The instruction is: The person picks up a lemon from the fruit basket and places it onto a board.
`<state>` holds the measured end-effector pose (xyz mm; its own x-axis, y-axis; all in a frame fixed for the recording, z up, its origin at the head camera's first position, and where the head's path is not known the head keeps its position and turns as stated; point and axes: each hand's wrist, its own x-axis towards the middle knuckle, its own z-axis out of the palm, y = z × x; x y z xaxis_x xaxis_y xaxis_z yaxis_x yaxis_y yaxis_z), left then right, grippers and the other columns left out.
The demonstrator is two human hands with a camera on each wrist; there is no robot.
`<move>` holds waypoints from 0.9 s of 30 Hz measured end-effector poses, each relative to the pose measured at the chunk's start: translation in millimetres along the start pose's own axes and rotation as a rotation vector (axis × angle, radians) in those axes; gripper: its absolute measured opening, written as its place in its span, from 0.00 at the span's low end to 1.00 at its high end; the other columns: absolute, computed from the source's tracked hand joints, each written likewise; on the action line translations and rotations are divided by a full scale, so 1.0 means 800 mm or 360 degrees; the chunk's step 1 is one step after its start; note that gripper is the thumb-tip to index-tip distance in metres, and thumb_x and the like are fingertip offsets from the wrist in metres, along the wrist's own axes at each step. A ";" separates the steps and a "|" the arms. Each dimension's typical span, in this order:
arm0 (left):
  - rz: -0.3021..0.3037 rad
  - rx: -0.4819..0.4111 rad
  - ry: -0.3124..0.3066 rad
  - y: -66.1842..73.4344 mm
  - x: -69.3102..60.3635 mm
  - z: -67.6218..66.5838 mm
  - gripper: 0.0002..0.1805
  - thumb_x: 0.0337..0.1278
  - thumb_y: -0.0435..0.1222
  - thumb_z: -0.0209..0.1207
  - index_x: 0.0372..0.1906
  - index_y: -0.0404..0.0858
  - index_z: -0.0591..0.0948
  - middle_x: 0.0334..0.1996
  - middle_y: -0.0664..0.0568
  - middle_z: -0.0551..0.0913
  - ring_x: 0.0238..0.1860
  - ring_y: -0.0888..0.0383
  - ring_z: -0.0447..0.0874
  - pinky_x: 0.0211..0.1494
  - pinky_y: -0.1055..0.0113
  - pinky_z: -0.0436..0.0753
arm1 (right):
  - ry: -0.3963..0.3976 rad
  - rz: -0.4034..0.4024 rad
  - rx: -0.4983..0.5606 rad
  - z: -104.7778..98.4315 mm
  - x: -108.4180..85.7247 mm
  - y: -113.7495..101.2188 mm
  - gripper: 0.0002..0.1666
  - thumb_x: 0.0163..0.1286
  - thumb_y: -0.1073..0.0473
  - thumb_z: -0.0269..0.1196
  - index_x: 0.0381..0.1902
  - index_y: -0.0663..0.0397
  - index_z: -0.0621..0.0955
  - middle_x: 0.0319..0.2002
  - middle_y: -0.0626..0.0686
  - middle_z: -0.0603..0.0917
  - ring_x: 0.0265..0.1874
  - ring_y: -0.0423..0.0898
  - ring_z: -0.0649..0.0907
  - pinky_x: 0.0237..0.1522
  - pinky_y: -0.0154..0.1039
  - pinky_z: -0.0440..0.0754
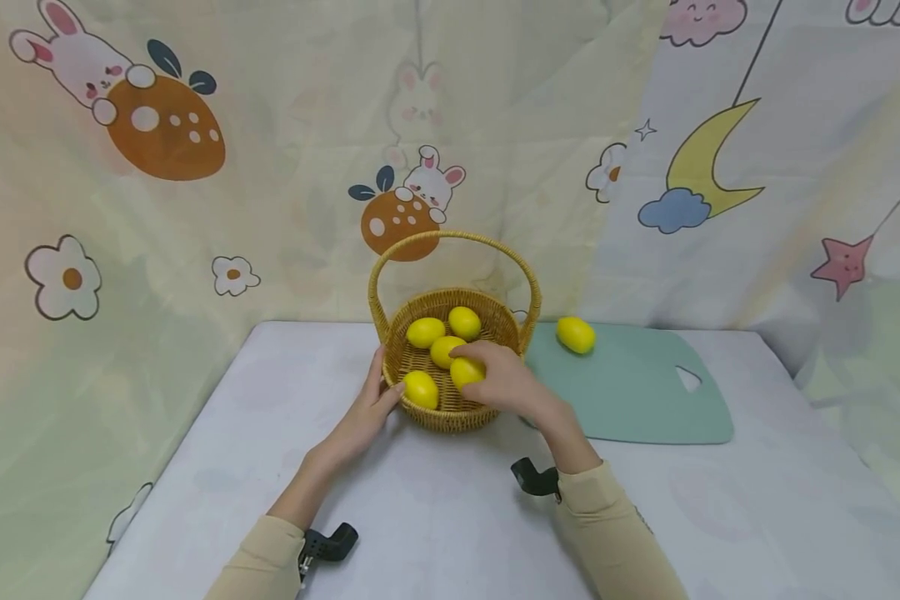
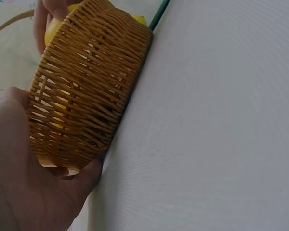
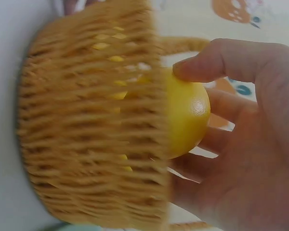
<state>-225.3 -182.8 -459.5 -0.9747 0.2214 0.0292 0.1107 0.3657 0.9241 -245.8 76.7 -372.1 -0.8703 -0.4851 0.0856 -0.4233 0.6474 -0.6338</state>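
Sleeves (image 1: 621, 533): beige, one on each forearm, with black wrist cameras (image 1: 536, 478) at the cuffs.
Left hand (image 1: 363, 411): holds the basket (image 1: 453, 422) by its left side, thumb and fingers spread round the woven wall.
Right hand (image 1: 508, 382): grips one lemon (image 3: 191, 113) between thumb and fingers, at the basket's right front; the fruit's lower part is below the rim.
Basket: upright on the tabletop (image 1: 435, 525), arched handle raised.
Four other lemons (image 1: 425, 333): inside the basket.
Last lemon (image 1: 575, 335): near the far edge of the green cutting board (image 1: 637, 392), right of the basket.
Backdrop (image 1: 292, 192): pale cloth with printed rabbits, flowers and a moon.
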 end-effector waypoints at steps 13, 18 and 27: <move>0.0053 0.0007 0.0035 -0.002 -0.001 0.001 0.41 0.77 0.52 0.45 0.77 0.66 0.31 0.81 0.60 0.31 0.82 0.53 0.34 0.81 0.44 0.43 | 0.0198 0.0004 0.0137 -0.060 -0.029 0.006 0.33 0.58 0.60 0.63 0.64 0.41 0.77 0.65 0.47 0.77 0.65 0.52 0.73 0.64 0.56 0.74; 0.0047 0.0004 0.0036 -0.002 0.000 0.002 0.41 0.77 0.51 0.45 0.77 0.66 0.31 0.81 0.59 0.31 0.82 0.53 0.34 0.81 0.44 0.43 | 0.0281 -0.0023 0.0163 -0.078 -0.041 0.009 0.31 0.60 0.61 0.63 0.63 0.40 0.78 0.66 0.48 0.76 0.62 0.51 0.75 0.57 0.51 0.78; 0.0051 0.0003 0.0034 0.001 -0.002 0.003 0.41 0.76 0.53 0.45 0.77 0.67 0.31 0.81 0.61 0.31 0.82 0.53 0.33 0.81 0.43 0.43 | 0.0355 0.0024 0.0211 -0.101 -0.054 0.025 0.31 0.63 0.62 0.62 0.66 0.43 0.76 0.64 0.49 0.75 0.53 0.52 0.77 0.50 0.46 0.78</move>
<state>-223.3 -180.9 -459.8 -0.9746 0.2137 0.0666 0.1420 0.3603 0.9220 -237.2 158.3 -326.5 -0.9165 -0.3248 0.2335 -0.3859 0.5636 -0.7304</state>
